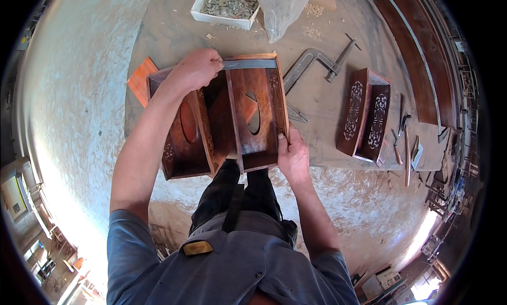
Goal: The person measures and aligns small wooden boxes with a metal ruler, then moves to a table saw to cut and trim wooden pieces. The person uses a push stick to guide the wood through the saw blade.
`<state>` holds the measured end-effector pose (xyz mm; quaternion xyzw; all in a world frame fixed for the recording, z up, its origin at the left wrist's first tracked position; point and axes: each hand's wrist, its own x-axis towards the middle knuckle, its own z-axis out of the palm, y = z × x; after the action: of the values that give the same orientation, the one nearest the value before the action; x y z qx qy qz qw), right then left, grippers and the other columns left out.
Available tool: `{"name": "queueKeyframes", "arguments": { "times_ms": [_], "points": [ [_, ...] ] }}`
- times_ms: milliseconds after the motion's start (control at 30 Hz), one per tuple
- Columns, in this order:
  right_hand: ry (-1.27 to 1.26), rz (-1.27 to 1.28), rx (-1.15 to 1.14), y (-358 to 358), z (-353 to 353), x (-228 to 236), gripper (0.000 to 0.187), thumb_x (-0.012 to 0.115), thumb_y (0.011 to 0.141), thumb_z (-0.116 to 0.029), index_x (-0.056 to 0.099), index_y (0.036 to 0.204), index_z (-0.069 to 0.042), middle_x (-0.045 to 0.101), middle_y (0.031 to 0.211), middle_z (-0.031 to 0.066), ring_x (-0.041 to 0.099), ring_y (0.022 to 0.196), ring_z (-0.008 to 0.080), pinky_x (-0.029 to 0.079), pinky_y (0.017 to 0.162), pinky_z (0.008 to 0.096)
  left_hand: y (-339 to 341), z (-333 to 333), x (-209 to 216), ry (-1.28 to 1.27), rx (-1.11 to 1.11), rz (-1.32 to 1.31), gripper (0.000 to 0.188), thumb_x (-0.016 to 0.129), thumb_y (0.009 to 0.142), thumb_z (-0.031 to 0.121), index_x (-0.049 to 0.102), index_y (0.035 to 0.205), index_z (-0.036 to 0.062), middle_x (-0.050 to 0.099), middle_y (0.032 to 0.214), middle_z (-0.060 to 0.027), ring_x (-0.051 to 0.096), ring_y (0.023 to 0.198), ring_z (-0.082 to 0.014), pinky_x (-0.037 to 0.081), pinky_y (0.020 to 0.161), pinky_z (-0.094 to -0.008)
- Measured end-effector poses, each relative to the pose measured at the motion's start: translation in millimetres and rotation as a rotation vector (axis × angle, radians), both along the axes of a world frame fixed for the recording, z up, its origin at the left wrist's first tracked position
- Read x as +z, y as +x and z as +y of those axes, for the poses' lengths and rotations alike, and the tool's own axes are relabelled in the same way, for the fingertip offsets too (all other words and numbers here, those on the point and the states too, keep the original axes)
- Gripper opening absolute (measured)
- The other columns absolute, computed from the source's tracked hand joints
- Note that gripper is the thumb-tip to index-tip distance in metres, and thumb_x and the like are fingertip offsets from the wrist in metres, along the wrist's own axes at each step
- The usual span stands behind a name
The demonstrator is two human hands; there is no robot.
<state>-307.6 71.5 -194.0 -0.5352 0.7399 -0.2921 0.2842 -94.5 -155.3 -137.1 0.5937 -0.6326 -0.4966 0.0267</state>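
Note:
A reddish-brown wooden case [232, 114] stands in front of me at the table's near edge, with inner partitions and oval cut-outs in its panels. Across its far edge lies a flat grey metal bar [251, 64], perhaps a file. My left hand [198, 70] is closed around the bar's left end, its forearm passing over the case's left part. At the case's near right corner, my right hand [293, 153] grips the side wall, thumb towards the inside. The fingers beneath that wall are partly hidden. An orange-brown board [142, 80] sticks out behind the case's left side.
On the table [179, 40] are a white tray of small metal parts [224, 22], a plastic bag [282, 9] and a clamp [306, 64]. To the right are a smaller carved wooden piece [364, 114], a hammer [406, 146] and long dark boards [417, 51].

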Motion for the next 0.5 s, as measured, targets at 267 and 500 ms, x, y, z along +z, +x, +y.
{"name": "queueKeyframes", "arguments": {
  "times_ms": [267,500],
  "points": [
    [0.023,0.027,-0.010,0.5,-0.4,2.0,0.029,0.056,0.090,-0.009,0.056,0.118,-0.002,0.062,0.102,0.0219,0.061,0.091,0.0424,0.052,0.078,0.0473,-1.2,-0.2,-2.0,0.007,0.011,0.019,0.019,0.052,0.093,0.016,0.060,0.096,-0.0017,0.055,0.072,-0.0046,0.049,0.053,-0.0129,0.039,0.047,-0.0311],
    [-0.004,0.031,-0.003,-0.5,1.0,-2.0,0.028,0.057,0.089,-0.009,0.056,0.116,-0.002,0.062,0.100,0.0219,0.061,0.091,0.0422,0.051,0.077,0.0477,0.7,-2.3,-5.6,0.012,-0.003,-0.002,0.021,0.053,0.094,0.019,0.060,0.097,-0.0007,0.055,0.071,-0.0035,0.050,0.055,-0.0139,0.042,0.049,-0.0321]
  ]
}}
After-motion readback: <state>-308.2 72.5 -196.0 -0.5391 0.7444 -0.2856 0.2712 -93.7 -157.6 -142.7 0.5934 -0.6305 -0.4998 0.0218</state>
